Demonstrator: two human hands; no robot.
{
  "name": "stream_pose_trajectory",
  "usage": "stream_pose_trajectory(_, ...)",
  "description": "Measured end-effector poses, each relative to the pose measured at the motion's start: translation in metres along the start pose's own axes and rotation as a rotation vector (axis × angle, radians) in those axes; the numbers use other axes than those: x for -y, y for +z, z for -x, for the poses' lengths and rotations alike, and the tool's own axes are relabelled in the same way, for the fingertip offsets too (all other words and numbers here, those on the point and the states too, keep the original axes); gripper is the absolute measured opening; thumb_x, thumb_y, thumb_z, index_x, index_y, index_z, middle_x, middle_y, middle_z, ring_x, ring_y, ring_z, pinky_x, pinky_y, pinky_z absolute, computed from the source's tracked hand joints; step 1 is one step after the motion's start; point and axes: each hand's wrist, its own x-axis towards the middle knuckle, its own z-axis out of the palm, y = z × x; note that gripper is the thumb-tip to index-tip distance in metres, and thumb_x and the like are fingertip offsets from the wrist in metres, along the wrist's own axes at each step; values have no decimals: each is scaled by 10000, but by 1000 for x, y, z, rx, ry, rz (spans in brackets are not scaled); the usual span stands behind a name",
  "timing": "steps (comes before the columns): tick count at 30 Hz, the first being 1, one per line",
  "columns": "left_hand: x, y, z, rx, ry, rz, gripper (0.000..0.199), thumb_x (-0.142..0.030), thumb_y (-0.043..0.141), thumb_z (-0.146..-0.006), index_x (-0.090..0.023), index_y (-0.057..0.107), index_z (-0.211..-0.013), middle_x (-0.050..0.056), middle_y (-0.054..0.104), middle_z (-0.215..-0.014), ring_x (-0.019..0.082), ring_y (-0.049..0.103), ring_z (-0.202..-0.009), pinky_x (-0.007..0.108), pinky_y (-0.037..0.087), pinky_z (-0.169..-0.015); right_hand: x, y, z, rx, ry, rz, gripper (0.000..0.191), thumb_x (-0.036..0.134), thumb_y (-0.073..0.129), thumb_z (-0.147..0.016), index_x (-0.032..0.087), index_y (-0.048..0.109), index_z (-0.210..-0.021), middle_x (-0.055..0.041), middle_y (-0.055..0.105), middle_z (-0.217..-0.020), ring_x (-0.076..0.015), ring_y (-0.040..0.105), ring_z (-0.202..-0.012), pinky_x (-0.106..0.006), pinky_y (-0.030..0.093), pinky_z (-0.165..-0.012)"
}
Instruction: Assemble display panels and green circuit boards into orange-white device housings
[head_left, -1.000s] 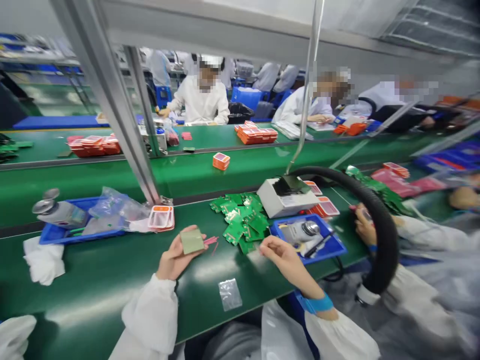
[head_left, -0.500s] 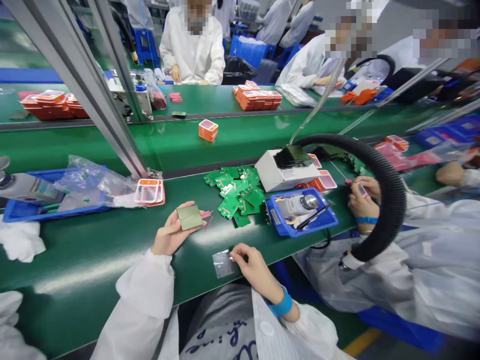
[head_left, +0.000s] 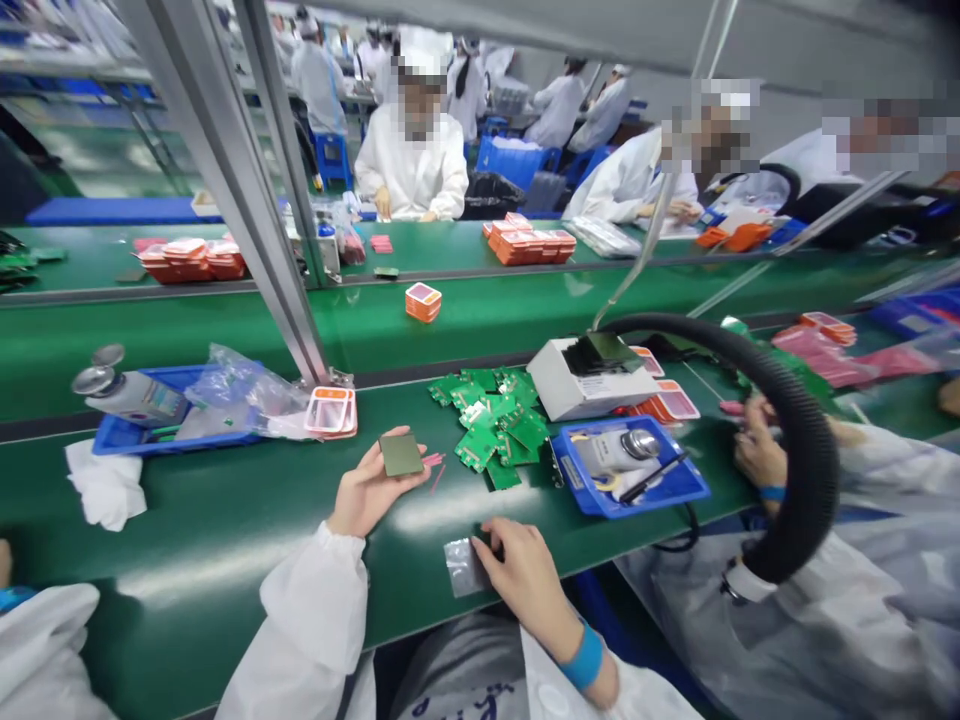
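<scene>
My left hand [head_left: 365, 490] is closed on a square olive-grey display panel [head_left: 401, 455], held up flat above the table. Thin pink strips [head_left: 433, 461] show just past its fingertips; whether the hand touches them I cannot tell. Near the table's front edge lies a square of clear plastic film [head_left: 463, 567]. The curled thumb and fingers of my right hand [head_left: 521, 565] are at its upper right corner, closed on that edge. A heap of green circuit boards [head_left: 495, 425] lies beyond both hands.
Right of the boards is a blue tray [head_left: 634, 470] with a metal-topped bottle and a black pen. Behind it stands a white box [head_left: 592, 385] bearing dark panels. Orange-edged frames [head_left: 331, 412] lie by the metal post. A black hose [head_left: 806, 450] arches near a co-worker's hand [head_left: 761, 455].
The view has tilted up, so everything sits lower and slightly to the right. My left hand still holds the panel. My right hand stays at the film, its fingers slightly shifted.
</scene>
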Motion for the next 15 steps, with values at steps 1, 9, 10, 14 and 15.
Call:
stream_pose_trajectory(1,-1,0,0,-10,0,6,469,-262,658,-782,-123,561,-1220,173,691,-1066,293,643,-1027,497,449,-970,3,-6,-8,-34,-15,0,217,346,511,-821,176,640,-863,-59,622,-692,-238,578,-690,-385,407,-712)
stream_pose_trajectory(9,-15,16,-15,-72,76,125,394,-303,602,-843,-138,573,-1200,133,697,-1021,226,667,-878,428,463,-949,87,-70,-209,-159,-154,-10,605,365,570,-868,160,358,-1396,-123,582,-1225,-225,571,-1060,-345,468,-928)
stream_pose_trajectory(10,-17,19,-18,-76,93,144,400,-304,600,-846,-138,574,-1209,131,697,-1019,225,665,-880,425,466,-947,101,-71,-241,-143,-150,11,596,338,574,-879,153,357,-1402,-132,556,-1268,-218,565,-1090,-340,463,-947)
stream_pose_trajectory(14,-28,28,-28,-98,168,205,423,-301,576,-871,-156,558,-1268,118,706,-992,210,663,-886,398,474,-945,148,-58,-338,-20,-111,143,452,357,611,-894,173,495,-1290,-112,515,-1319,-257,550,-1144,-479,474,-955)
stream_pose_trajectory(15,-30,29,-30,-103,187,216,425,-298,570,-876,-167,554,-1280,112,709,-983,207,666,-884,391,477,-940,156,-53,-352,19,-116,179,421,364,606,-900,174,516,-1265,-104,527,-1301,-253,561,-1127,-484,487,-938)
